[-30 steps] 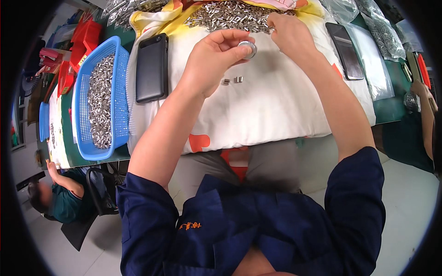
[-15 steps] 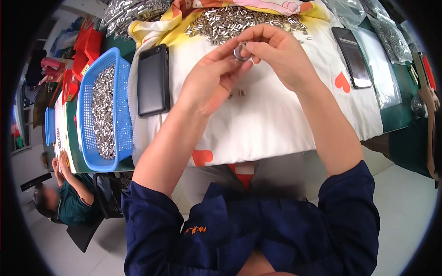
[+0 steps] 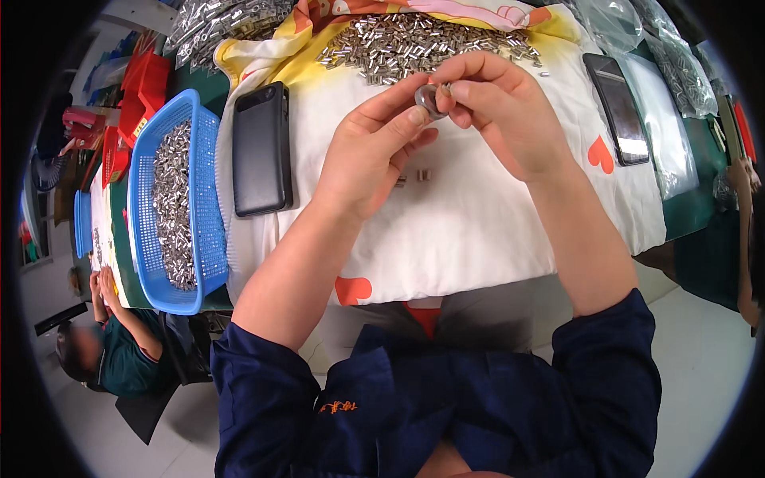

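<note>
Silvery and partly covered by fingertips, the disc (image 3: 426,99) is over the cloth (image 3: 478,247), pinched in the half-curled left hand (image 3: 366,151). The right hand (image 3: 511,119) meets it, thumb and forefinger closed on a small piece (image 3: 445,88) too blurred to identify. Two tubes (image 3: 423,175) lie nearer the body, and a bag (image 3: 231,32) runs out of view at the top.

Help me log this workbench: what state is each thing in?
Left hand: pinching round metal piece
Right hand: at that piece; grip unclear
Blue basket: holding many metal cylinders
Cylinder pile: loose on the cloth
Two nearer cylinders: lying apart from it
Smartphone: face up, screen mostly dark
Black power-bank-like device: lying flat
Upper-left clear bag: holding metal parts
</note>
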